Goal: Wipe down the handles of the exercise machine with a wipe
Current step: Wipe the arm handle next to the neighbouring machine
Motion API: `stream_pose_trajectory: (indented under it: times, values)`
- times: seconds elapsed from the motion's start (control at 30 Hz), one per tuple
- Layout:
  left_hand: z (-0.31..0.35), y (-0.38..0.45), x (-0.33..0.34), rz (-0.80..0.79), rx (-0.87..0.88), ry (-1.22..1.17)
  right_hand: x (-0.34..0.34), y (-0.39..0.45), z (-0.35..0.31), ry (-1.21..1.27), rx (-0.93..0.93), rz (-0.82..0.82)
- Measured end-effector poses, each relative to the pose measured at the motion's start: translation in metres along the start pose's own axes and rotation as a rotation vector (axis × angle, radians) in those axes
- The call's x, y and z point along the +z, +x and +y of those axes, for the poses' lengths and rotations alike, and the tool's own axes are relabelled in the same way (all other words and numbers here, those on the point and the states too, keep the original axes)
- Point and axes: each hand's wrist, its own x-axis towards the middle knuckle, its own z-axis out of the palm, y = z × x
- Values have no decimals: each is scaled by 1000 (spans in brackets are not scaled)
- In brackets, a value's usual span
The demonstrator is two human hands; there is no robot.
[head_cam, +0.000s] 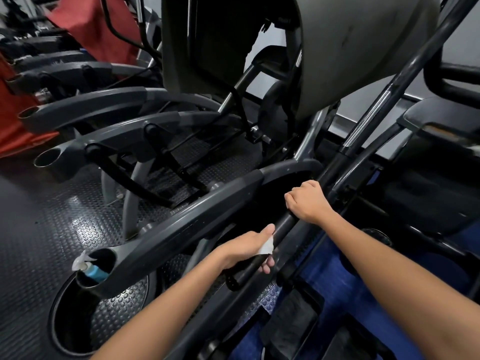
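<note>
Beneath the machines (pixel 145 120), studded black rubber flooring (pixel 52 209) gleams.

Dim, cool indoor light falls from above, throwing a bright glare patch on the studded rubber floor (pixel 85 229) and a thin highlight along the chrome tube (pixel 368 118). Deep shadow fills the machine's underside. Wide-angle distortion bends the edges, and the far red objects (pixel 15 131) look soft.

1. The dark floor (pixel 52 203) with round bumps is holding up a row of gray exercise machines (pixel 124 131).
2. A red cover (pixel 15 131) is sitting at the left edge.
</note>
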Motion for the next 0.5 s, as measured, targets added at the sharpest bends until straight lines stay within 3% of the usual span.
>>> stream_pose_trajectory:
  times: [0.13, 0.3, 0.5]
  values:
    - [-22, -20, -11, -101, -108, -113, 4, 1, 2, 9, 7, -19]
    - [-40, -54, -1, 119, 65, 163, 3, -1, 2, 19, 10, -22]
    - [-51, -72, -2, 332, 134, 973, -2, -2, 0, 42, 21, -29]
